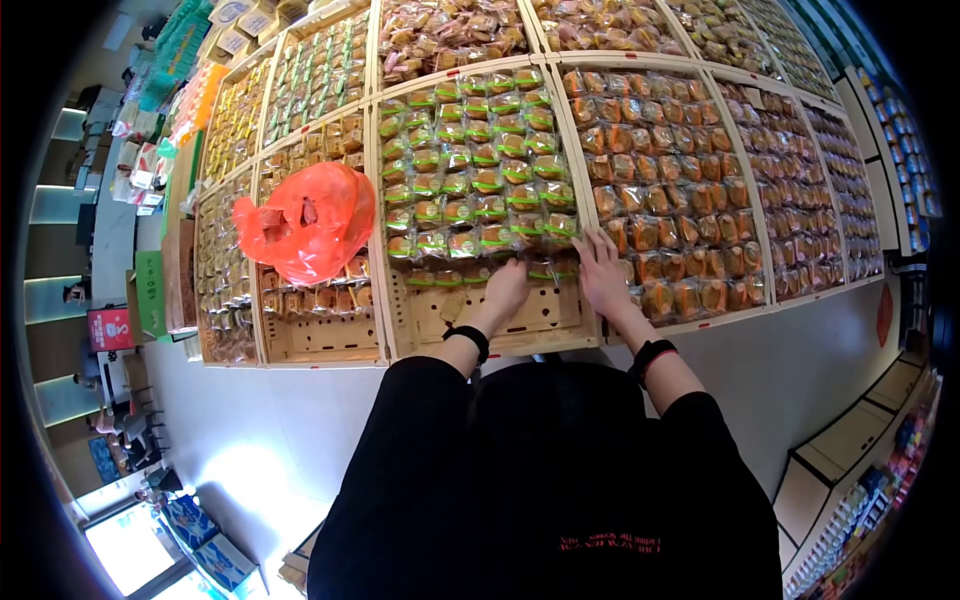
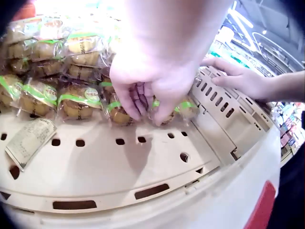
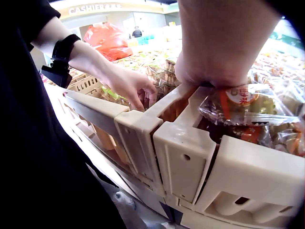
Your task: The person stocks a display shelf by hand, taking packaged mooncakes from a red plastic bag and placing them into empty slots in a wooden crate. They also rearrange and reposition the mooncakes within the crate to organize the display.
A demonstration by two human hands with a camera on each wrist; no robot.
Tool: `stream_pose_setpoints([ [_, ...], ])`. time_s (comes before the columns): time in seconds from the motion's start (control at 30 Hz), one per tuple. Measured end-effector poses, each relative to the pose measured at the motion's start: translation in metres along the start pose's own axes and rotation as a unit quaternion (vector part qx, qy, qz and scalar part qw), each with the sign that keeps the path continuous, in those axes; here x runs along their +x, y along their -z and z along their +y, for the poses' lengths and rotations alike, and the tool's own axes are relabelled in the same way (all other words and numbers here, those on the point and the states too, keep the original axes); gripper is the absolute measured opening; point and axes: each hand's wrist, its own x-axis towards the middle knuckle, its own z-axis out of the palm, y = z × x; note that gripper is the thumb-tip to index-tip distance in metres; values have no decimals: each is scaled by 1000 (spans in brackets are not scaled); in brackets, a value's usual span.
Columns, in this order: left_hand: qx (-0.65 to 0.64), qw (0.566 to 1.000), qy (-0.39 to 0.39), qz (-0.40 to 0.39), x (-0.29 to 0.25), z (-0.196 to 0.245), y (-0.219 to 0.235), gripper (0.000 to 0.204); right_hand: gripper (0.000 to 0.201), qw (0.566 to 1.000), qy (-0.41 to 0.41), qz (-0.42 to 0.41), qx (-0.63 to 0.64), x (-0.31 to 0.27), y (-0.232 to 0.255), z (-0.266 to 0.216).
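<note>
My left hand [image 1: 507, 288] reaches down into the front of a beige plastic crate [image 2: 105, 164], palm downward. In the left wrist view its fingers and thumb pinch a small clear-wrapped cake with a green band [image 2: 156, 103], at the right end of the front row. Other green-banded wrapped cakes [image 2: 78, 102] sit in rows beside and behind it. My right hand [image 1: 605, 275] rests on the divider at the crate's right side, its fingers stretched forward along the rim. Orange-labelled wrapped cakes [image 3: 243, 102] lie just right of that hand.
A red plastic bag [image 1: 310, 225] sits on the cakes in the crate to the left. More crates of wrapped snacks [image 1: 455, 40] spread behind and to the right. A printed paper slip [image 2: 29, 143] lies on the crate floor. Shelves [image 1: 890, 150] stand at far right.
</note>
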Motion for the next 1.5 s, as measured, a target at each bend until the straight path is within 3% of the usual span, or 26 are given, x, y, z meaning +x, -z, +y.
stream_pose_setpoints([
  [0.03, -1, 1000, -1, -2, -1, 0, -4, 39, 49, 1000, -2, -1, -1, 0, 0, -1],
  [0.1, 35, 995, -86, 41, -4, 2, -8, 47, 49, 1000, -6, -8, -11, 0, -1, 0],
  [0.33, 39, 994, -65, 83, -7, 30, 13, 48, 48, 1000, -5, -4, -15, 1, -1, 1],
  [0.4, 27, 992, -105, 64, -4, 37, 13, 52, 48, 1000, -9, -4, -10, 1, -2, 1],
  [0.5, 54, 998, -42, 1, 2, 32, 6, 51, 49, 1000, -5, -4, -16, 1, -2, 0],
  [0.8, 81, 997, 19, 7, 8, -3, 5, 51, 50, 1000, -4, -7, -9, 1, -1, 0],
  [0.97, 83, 996, 18, 15, 7, -5, 4, 50, 49, 1000, 9, 3, -13, 1, -1, 1],
  [1.13, -42, 999, -18, 8, -14, -3, 29, 48, 45, 998, 37, 17, -52, 1, 7, -7],
  [1.2, -30, 998, -39, 47, -29, -20, 42, 48, 36, 986, 158, 0, -59, -5, 4, -12],
  [1.23, -19, 994, -61, 85, -37, -30, 45, 48, 36, 985, 160, -1, -57, -11, -7, -11],
  [1.3, 6, 994, -35, 101, -51, -50, 45, 49, 30, 969, 189, -156, -41, -21, -32, -13],
  [1.4, 46, 994, -14, 98, -65, -70, 30, 56, 34, 961, 144, -195, -133, -24, -45, -24],
  [1.43, 70, 995, 2, 75, -70, -65, 28, 58, 36, 943, 109, -266, -166, -19, -48, -24],
  [1.5, 81, 995, 36, 39, -74, -60, 22, 64, 33, 942, 120, -258, -177, -18, -57, -21],
])
